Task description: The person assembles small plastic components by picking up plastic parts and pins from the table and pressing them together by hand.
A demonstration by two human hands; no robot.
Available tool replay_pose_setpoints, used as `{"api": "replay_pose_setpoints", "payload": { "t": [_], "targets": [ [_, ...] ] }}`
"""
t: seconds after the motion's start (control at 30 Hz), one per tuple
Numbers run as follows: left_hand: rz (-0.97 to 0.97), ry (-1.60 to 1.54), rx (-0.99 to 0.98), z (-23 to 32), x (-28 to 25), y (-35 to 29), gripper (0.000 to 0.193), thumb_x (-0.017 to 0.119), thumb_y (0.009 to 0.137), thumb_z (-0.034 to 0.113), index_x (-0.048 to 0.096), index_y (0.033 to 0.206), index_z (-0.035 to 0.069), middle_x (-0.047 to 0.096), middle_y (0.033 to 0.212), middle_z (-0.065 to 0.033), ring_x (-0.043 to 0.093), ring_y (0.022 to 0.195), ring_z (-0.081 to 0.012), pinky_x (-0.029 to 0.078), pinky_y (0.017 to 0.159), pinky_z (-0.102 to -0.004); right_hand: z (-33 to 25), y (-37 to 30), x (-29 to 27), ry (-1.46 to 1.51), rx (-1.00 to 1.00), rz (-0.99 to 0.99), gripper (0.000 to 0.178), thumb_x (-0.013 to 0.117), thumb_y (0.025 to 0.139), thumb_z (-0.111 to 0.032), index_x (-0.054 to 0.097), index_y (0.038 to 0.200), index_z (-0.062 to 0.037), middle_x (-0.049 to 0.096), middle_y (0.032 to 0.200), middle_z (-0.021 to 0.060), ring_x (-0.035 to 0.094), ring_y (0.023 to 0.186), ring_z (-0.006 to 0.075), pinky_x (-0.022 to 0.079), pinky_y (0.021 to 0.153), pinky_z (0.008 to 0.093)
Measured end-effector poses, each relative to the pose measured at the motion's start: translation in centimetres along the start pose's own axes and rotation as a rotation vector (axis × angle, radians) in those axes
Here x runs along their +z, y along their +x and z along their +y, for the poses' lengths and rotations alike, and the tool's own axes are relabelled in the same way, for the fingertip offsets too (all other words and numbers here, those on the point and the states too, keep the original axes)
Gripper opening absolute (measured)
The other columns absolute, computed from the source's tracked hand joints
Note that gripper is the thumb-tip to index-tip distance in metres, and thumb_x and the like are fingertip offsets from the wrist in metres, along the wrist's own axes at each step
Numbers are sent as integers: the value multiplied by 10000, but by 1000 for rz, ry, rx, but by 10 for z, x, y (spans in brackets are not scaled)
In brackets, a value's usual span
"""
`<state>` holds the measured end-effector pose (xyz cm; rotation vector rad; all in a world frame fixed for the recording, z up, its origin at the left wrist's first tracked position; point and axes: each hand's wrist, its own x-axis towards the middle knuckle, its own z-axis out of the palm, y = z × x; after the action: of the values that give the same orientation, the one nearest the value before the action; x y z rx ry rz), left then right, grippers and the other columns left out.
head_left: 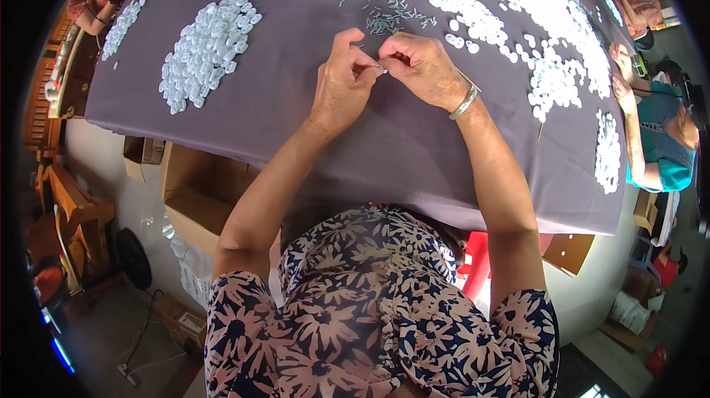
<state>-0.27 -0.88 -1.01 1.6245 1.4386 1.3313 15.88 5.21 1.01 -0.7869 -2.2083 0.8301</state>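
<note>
Over the middle of the cloth-covered table, my left hand (345, 82) and my right hand (423, 67) meet fingertip to fingertip. Both are closed in a pinch around a tiny pale piece (381, 68), too small to name. Just beyond my hands lies a scatter of small grey-green rod-shaped pieces (384, 22). A heap of whitish, translucent rounded pieces (208, 47) is to the left of my left hand. More white rounded pieces (473, 17) spread across the table beyond my right hand, which has a silver bracelet at its wrist.
A purple-grey cloth (436, 150) covers the table. Other people sit at the right edge, one in a teal top (658, 135), and at the upper left, where an arm (96, 21) shows. Cardboard boxes (196, 209) stand below the table's near left edge, beside a wooden chair (78, 202).
</note>
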Motion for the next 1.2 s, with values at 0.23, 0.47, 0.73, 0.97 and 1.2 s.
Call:
{"api": "replay_pose_setpoints", "payload": {
  "t": [0.23,0.47,0.73,0.97,1.2],
  "targets": [
    [-60,35,6,5,1,-1,490,647,816,-44,388,1229,8,648,815,-58,613,744,-113,513,721,-267,-3,0,-6,-72,-86,-52,45,608,800,11,574,805,-18,568,725,73,534,620,195,447,573,313],
    [-61,-7,-18,2,1,1,530,655,811,-48,374,1258,9,645,814,-48,607,747,-106,505,732,-256,-3,-2,-8,-56,-55,-37,49,614,819,0,569,819,-20,568,713,42,539,634,155,450,584,289],
    [-53,-62,-85,5,-2,1,512,653,825,23,376,1256,32,660,829,-81,630,752,-162,510,743,-297,21,-5,-62,-285,284,413,72,689,816,-108,659,851,-53,634,706,19,555,621,80,452,585,238],
    [-40,-60,-54,1,-1,2,492,650,823,18,394,1243,34,654,818,-75,632,749,-172,513,732,-301,36,-14,-74,-555,264,157,137,699,764,-116,653,868,-41,623,799,60,596,668,181,483,648,307],
    [-31,-54,-10,2,0,1,461,646,816,6,421,1218,21,652,803,-79,633,721,-176,513,709,-305,35,-13,-71,-534,234,107,110,685,779,-95,643,860,-34,602,789,50,572,659,163,471,647,290]
  ]
}}
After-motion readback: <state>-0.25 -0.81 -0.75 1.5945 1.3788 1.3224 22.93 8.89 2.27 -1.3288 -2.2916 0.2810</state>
